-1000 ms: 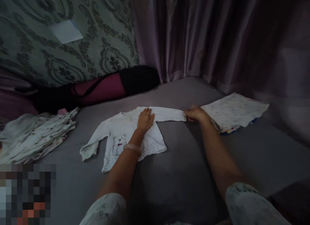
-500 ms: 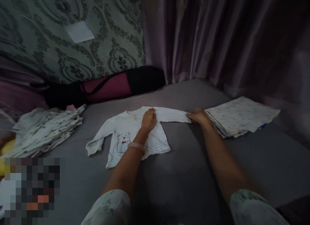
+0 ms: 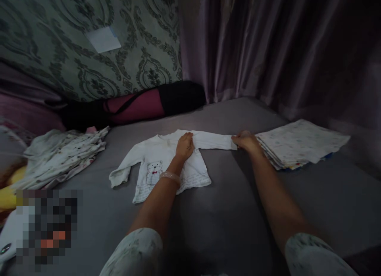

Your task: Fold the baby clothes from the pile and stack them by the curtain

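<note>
A small white long-sleeved shirt (image 3: 195, 171) with a bear print lies spread on the grey bed sheet (image 3: 220, 212). My left hand (image 3: 185, 146) rests flat on its upper right part, near the shoulder, fingers stretched out. The sleeve on the right runs straight out to the side, and my right hand (image 3: 247, 143) pinches its cuff between thumb and fingers. On the left, the other sleeve bends down toward me. A clear bracelet (image 3: 170, 177) sits on my left wrist.
Just beyond my right hand is a flat stack of patterned cloths (image 3: 303, 143). Crumpled clothes (image 3: 65, 153) lie at the left, beside something yellow (image 3: 14, 184). A long black and maroon bag (image 3: 137, 105) lies against the wall, and curtains (image 3: 238, 46) hang at the right.
The view has shifted slightly, moving everything a little to the right. Both hands keep their places on the shirt, and the sleeve cuff shows more plainly at my right fingers.
</note>
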Tool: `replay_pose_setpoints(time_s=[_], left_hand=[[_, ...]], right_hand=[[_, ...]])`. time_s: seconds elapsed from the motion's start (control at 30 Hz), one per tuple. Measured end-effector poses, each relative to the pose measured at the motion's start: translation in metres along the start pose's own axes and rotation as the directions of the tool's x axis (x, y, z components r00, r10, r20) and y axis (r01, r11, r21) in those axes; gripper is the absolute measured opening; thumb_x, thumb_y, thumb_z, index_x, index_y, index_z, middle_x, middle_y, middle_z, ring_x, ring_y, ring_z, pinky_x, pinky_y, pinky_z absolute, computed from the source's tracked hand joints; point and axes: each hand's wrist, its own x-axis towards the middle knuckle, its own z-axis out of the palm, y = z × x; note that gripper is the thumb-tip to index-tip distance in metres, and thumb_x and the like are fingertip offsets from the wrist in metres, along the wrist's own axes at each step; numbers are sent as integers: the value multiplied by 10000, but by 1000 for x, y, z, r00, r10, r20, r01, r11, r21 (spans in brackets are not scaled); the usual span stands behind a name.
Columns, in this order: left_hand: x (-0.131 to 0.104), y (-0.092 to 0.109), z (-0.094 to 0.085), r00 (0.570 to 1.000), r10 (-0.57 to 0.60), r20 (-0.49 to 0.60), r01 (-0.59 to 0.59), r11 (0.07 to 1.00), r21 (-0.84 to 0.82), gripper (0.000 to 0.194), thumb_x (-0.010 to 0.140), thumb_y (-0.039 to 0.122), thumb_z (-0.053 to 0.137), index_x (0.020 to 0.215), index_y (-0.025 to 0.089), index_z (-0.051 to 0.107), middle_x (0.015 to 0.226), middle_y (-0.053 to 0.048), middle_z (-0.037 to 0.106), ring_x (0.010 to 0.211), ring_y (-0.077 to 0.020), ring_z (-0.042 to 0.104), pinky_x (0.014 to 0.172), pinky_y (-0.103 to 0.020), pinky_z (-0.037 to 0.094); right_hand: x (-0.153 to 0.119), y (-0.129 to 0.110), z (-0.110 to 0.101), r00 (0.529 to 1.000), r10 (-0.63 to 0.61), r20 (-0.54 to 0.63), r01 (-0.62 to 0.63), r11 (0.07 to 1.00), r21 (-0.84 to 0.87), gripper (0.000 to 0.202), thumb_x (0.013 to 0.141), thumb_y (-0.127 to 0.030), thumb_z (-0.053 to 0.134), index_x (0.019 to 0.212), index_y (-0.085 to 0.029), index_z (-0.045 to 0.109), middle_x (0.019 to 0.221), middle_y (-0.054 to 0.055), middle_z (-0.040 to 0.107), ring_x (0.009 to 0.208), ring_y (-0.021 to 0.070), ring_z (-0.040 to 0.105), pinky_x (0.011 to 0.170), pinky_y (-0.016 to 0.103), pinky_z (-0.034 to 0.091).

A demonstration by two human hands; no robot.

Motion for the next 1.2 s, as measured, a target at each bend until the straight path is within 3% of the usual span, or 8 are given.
replay_pose_setpoints(time_s=[0.1,0.23,0.53,0.7,0.9,1.03,1.13,1.2], left_hand=[[1,1,-1,1000,-5,5,5,1000,6,410,932,167,346,1295,101,525,1366,-162,546,1325,-229,456,1140,-428,348],[1,2,-1,1000,0,4,0,1000,28,415,936,181,342,1301,102,525,1373,-155,544,1324,-229,458,1137,-427,350],[0,15,-4,993,-81,86,70,990,125,520,986,410,292,1405,145,448,1473,-137,444,1391,-303,354,1142,-505,279],[-1,17,-4,990,-98,106,83,987,141,577,974,488,291,1433,161,416,1495,-144,409,1406,-322,323,1145,-528,243],[0,18,-6,985,-109,136,92,987,131,666,935,582,337,1440,154,406,1515,-157,372,1418,-340,291,1153,-533,218],[0,18,-6,984,-111,140,94,988,123,676,920,603,352,1443,177,401,1517,-151,371,1424,-339,281,1150,-544,214],[-1,17,-5,981,-109,162,87,986,140,641,924,532,389,1455,174,382,1527,-152,352,1429,-338,269,1150,-542,212],[-1,16,-5,979,-99,177,71,985,159,598,923,415,419,1467,172,365,1535,-148,337,1433,-333,263,1152,-535,211]], right_hand=[[-5,-8,2,997,81,0,-81,997,-6,374,891,-401,455,957,-151,724,961,166,708,986,285,657,795,357,483],[-10,-16,10,996,60,-63,-62,997,-34,480,885,-508,476,1105,-126,667,1176,207,641,1121,335,596,864,419,470],[-2,12,-12,997,22,-71,-20,999,25,262,840,-385,563,1014,-222,673,1029,118,686,959,301,638,786,380,472],[1,16,-1,987,-99,-125,87,992,-94,288,884,-374,504,1067,-216,660,1040,130,675,998,305,615,815,390,457],[-3,12,6,991,-92,-101,67,970,-234,313,921,-260,425,1098,-132,650,1130,187,644,1068,322,594,858,395,436],[-21,-27,23,918,-346,-194,295,922,-249,398,967,-213,301,1192,-84,602,1281,227,565,1230,310,498,997,414,364],[-34,-68,52,793,-605,-68,591,792,-155,501,998,-329,249,1409,-118,442,1503,148,390,1408,253,296,1145,422,201],[-38,-86,71,746,-666,15,664,742,-95,567,997,-402,207,1477,-137,351,1563,105,289,1454,238,192,1175,446,120]])
